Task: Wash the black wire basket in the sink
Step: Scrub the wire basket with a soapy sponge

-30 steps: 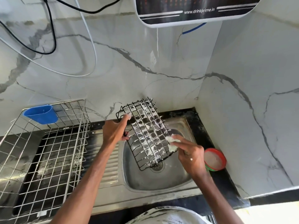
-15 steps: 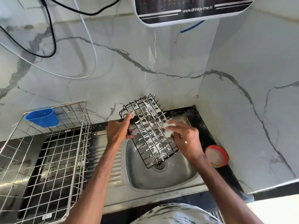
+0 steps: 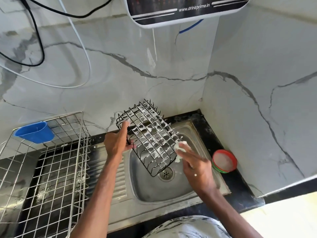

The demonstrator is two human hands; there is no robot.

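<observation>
Steel sink (image 3: 154,189), one black wire basket (image 3: 151,136) gripped by left hand (image 3: 115,141), right hand (image 3: 197,169) pinching one scrubber (image 3: 180,146)

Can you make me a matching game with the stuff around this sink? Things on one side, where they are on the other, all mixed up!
Things
1. black wire basket
2. blue cup
3. red-rimmed tub
4. white scrubber

Places
A. on the black counter, right of the sink
B. pinched in the right hand
C. hooked on the silver rack
D. soapy, held tilted over the sink by the left hand

Pairs: 1-D, 2-C, 3-A, 4-B
</observation>
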